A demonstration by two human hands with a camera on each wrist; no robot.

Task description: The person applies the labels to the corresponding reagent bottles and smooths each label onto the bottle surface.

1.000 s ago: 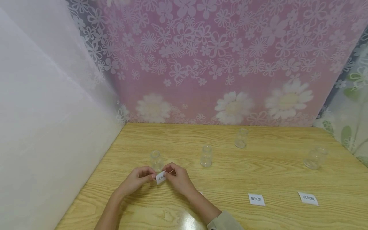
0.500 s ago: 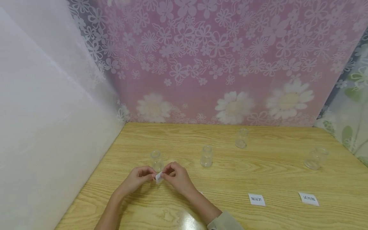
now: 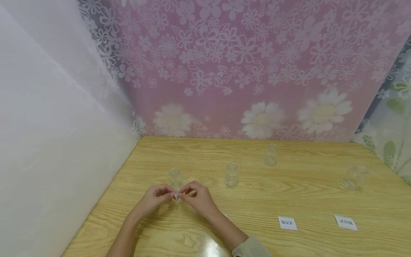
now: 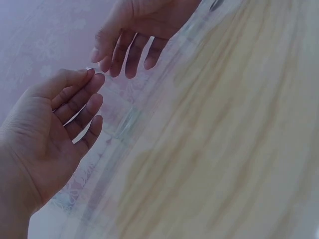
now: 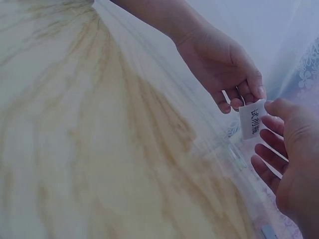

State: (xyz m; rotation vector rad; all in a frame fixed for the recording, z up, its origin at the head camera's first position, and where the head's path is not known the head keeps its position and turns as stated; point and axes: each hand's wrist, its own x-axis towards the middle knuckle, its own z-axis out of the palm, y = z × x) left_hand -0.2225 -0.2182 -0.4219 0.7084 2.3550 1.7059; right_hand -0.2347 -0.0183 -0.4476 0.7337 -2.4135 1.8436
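Between the fingertips of both hands is a small white paper label (image 5: 251, 119) with black printed characters. Its printed face shows in the right wrist view; from the head it appears almost edge-on. My left hand (image 3: 154, 199) pinches one side between thumb and index finger. The right hand (image 3: 199, 201) pinches the opposite side the same way, its other fingers loosely bent in the right wrist view. Just behind the fingertips stands a clear glass bottle (image 3: 175, 177), its lower part overlapped by the hands.
A second clear bottle (image 3: 231, 175) stands right of the hands, a third bottle (image 3: 270, 155) farther back, and another bottle (image 3: 353, 177) at the far right. Two printed labels, a nearer label (image 3: 287, 223) and a right-hand label (image 3: 345, 222), lie on the wooden table (image 3: 257, 200).
The label has turned from showing its printed face to nearly edge-on in the head view. My right fingertips have shifted slightly left, closer to the left hand's. The bottles stay put.
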